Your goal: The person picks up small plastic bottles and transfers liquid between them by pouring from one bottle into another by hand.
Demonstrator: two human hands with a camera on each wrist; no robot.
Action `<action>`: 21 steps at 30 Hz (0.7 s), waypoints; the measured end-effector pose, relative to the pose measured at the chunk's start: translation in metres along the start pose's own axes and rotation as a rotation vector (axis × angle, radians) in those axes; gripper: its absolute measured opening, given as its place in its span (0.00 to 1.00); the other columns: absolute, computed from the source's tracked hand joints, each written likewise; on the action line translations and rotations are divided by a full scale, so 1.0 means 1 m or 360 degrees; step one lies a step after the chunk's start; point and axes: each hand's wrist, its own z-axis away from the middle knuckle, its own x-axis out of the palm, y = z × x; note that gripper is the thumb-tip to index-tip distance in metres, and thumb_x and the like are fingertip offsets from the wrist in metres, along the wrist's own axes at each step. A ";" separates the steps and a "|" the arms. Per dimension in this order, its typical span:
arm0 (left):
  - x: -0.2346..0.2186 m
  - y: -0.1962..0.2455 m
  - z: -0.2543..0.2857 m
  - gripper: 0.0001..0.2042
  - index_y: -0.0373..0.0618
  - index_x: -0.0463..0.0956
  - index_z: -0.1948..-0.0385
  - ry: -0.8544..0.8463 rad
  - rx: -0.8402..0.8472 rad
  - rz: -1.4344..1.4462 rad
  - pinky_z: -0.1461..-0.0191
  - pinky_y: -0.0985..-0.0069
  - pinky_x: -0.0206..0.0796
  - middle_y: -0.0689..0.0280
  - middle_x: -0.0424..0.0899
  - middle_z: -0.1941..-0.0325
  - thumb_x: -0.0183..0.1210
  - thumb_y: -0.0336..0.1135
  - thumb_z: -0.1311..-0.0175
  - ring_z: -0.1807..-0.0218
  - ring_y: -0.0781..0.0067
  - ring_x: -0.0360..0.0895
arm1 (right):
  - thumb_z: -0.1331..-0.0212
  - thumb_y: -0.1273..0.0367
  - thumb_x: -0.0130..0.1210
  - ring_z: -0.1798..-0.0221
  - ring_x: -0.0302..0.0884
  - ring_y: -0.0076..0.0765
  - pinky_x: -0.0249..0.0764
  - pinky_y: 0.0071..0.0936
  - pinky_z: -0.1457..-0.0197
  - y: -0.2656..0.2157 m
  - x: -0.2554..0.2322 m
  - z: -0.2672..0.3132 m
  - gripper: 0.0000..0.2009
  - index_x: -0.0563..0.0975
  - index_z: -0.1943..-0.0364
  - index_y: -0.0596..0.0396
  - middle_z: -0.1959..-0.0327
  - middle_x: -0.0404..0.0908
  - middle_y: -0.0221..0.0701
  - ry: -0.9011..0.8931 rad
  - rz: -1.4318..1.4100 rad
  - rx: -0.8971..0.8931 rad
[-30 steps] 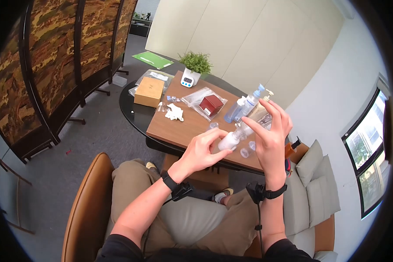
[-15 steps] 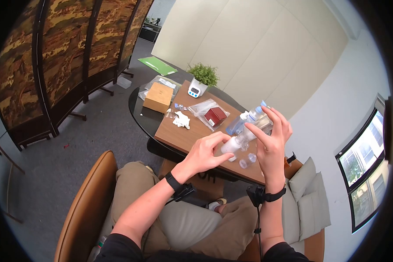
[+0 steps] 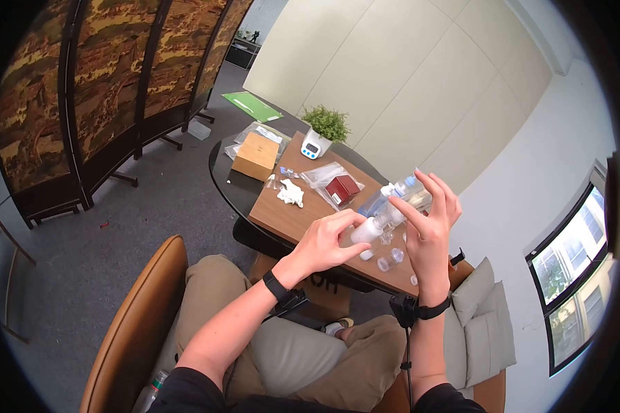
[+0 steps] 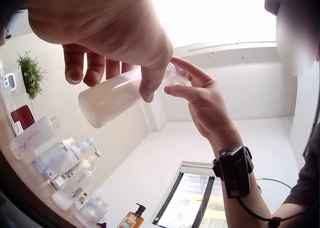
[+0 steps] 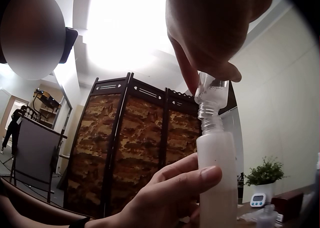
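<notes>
My left hand (image 3: 324, 241) grips a frosted cylindrical bottle (image 5: 217, 173) by its side, thumb on one face and fingers on the other. Pale liquid shows through its wall. Its cap is off, and the threaded neck points up in the right wrist view. Above it, my right hand (image 3: 430, 224) pinches a small clear bottle (image 5: 212, 93), turned neck down with some liquid inside. The two threaded necks meet mouth to mouth. In the left wrist view the frosted bottle (image 4: 110, 100) leans, and the right hand's fingers partly cover the clear one.
Several bottles, some with pumps, stand on the brown tabletop (image 3: 275, 213). Clear caps (image 3: 390, 259) lie near its front edge. Farther back are a dark red box (image 3: 342, 188) on a plastic bag, crumpled tissue (image 3: 291, 193), a cardboard box (image 3: 256, 157), a timer (image 3: 312, 149) and a plant (image 3: 327, 122).
The head view has turned, so the table sits lower and farther right. Both hands keep hold of their bottles, necks together, nearly in the same place.
</notes>
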 end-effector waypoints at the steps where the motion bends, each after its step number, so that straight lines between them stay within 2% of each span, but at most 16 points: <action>1: 0.000 0.000 0.000 0.20 0.43 0.85 0.47 0.0000 0.0005 -0.0007 0.60 0.66 0.75 0.63 0.86 0.58 0.78 0.42 0.36 0.67 0.64 0.79 | 0.49 0.81 0.64 0.18 0.70 0.50 0.57 0.50 0.16 0.000 0.000 0.000 0.24 0.95 0.51 0.38 0.25 0.80 0.33 0.0000 0.0000 -0.0002; 16: -0.002 -0.004 -0.001 0.20 0.43 0.85 0.47 -0.0001 0.0010 -0.0007 0.61 0.67 0.74 0.63 0.86 0.58 0.78 0.42 0.35 0.68 0.64 0.78 | 0.48 0.81 0.64 0.18 0.69 0.51 0.58 0.49 0.16 0.001 0.005 0.000 0.24 0.95 0.51 0.37 0.25 0.80 0.33 0.0016 -0.0009 0.0011; 19: 0.001 -0.008 0.000 0.20 0.43 0.85 0.47 0.0047 0.0083 -0.0019 0.60 0.67 0.74 0.63 0.86 0.58 0.78 0.42 0.35 0.68 0.64 0.79 | 0.47 0.81 0.65 0.18 0.69 0.51 0.57 0.49 0.15 0.004 0.006 0.004 0.23 0.95 0.51 0.37 0.25 0.80 0.34 -0.0002 -0.0047 0.0064; 21: 0.000 -0.007 0.000 0.20 0.43 0.85 0.47 0.0007 0.0031 -0.0029 0.60 0.67 0.74 0.63 0.86 0.58 0.78 0.42 0.35 0.67 0.64 0.79 | 0.46 0.80 0.66 0.18 0.69 0.52 0.57 0.49 0.16 0.010 0.010 0.010 0.23 0.95 0.49 0.38 0.24 0.80 0.34 0.0010 -0.0102 0.0094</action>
